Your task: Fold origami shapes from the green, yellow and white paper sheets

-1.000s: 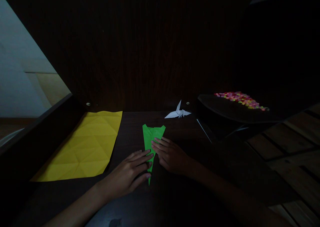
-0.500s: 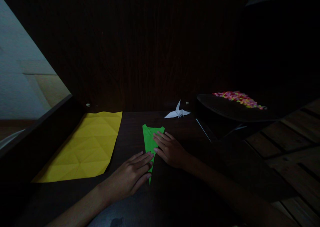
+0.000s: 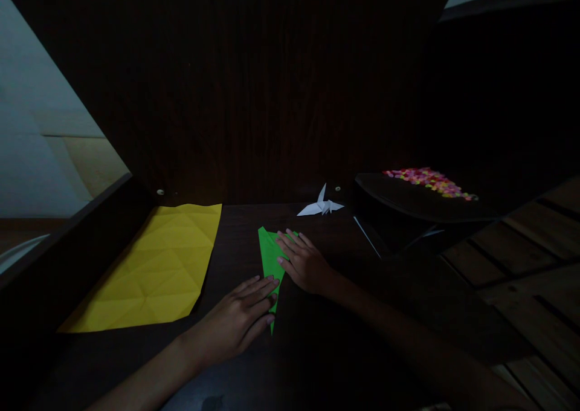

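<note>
darkness swallows most of the scene: the tall panel behind the worktop [image 3: 254, 362] reads only as dim wood grain, the near edge of the worktop fades to black, and both forearms are hard to trace below the wrists. the green folded paper [image 3: 268, 254] lies on the worktop in a long narrow wedge, wide end away from the person and point toward them; its middle and right side are covered by fingers, so the folds there cannot be made out. the left hand [image 3: 235, 320] lies flat and open, fingers straight and together, with its fingertips pressing the lower, narrow part of the green paper. the right hand [image 3: 306, 263] is likewise open and flat, fingers spread a little, resting on the upper right part of the same paper; neither hand grips anything (both simply press down). to the left, well apart from the hands, a creased yellow sheet [image 3: 158, 266] lies flat on the worktop. a small white paper crane [image 3: 321, 205] stands near the back panel, beyond the right hand. at the right a dark shallow tray [image 3: 408, 199] sits raised above the worktop, its edges nearly lost in shadow, and it holds a patch of tiny multicoloured pieces [image 3: 430, 181] too small to identify.
</note>
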A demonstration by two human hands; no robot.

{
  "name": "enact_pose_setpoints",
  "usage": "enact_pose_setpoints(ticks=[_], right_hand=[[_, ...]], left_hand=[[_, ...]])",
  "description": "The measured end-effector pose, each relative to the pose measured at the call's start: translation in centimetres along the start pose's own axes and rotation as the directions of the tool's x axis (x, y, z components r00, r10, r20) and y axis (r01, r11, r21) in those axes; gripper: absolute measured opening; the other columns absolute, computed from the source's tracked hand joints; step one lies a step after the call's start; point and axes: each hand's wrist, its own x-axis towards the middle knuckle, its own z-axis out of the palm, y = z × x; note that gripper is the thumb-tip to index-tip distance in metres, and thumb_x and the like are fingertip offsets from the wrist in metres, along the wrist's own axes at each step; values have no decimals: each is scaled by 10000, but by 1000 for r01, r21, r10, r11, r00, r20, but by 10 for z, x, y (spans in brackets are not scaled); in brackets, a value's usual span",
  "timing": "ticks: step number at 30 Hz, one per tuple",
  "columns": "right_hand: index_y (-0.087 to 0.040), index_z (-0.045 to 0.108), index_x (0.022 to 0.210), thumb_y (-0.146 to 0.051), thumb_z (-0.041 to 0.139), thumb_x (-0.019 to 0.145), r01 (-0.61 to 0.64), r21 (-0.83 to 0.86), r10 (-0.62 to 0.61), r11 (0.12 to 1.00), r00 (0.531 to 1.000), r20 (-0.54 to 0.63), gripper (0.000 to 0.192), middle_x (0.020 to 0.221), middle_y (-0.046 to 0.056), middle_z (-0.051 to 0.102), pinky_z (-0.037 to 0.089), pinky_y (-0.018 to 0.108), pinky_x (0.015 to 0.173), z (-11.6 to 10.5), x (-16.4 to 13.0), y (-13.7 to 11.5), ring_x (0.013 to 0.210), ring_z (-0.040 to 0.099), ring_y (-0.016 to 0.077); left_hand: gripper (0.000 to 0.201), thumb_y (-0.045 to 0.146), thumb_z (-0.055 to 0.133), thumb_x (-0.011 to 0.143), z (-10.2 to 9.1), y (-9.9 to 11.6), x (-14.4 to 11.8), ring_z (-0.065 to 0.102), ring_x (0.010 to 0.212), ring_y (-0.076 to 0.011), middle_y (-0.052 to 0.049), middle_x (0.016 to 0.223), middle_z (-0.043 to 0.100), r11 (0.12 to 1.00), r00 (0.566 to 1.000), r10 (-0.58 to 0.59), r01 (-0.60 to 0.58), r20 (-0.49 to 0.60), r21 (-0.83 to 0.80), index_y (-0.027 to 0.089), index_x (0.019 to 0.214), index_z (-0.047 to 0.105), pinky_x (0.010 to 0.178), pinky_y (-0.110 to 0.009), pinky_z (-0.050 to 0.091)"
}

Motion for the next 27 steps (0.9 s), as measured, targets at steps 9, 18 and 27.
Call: enact_pose_setpoints(ticks=[9,18,27], right_hand=[[-100,381,1485,-304,399,1007,-42,34,40,999,998,53,521,1562,128,343,258,538,1176,3,2,5,1466,260,300],[-107,307,1520,-539,504,939,-34,57,28,998,994,104,750,1576,151,292,238,550,1180,-4,2,7,1467,256,314],[-94,296,1521,-621,543,890,-24,74,16,997,994,106,858,1574,174,285,221,559,1182,-5,1,6,1472,241,318]], left_hand=[[361,184,510,967,8,-4,-4,551,1287,-277,-131,1285,670,987,991,108,-97,-81,126,143,1319,578,1063,-474,495],[318,193,509,964,1,-6,-4,524,1310,-280,-139,1337,632,982,991,136,-136,13,134,132,1254,624,1105,-478,449],[338,243,571,935,-8,-7,-6,439,1374,-285,-122,1424,552,992,990,117,-120,79,31,187,1261,645,1148,-500,376]])
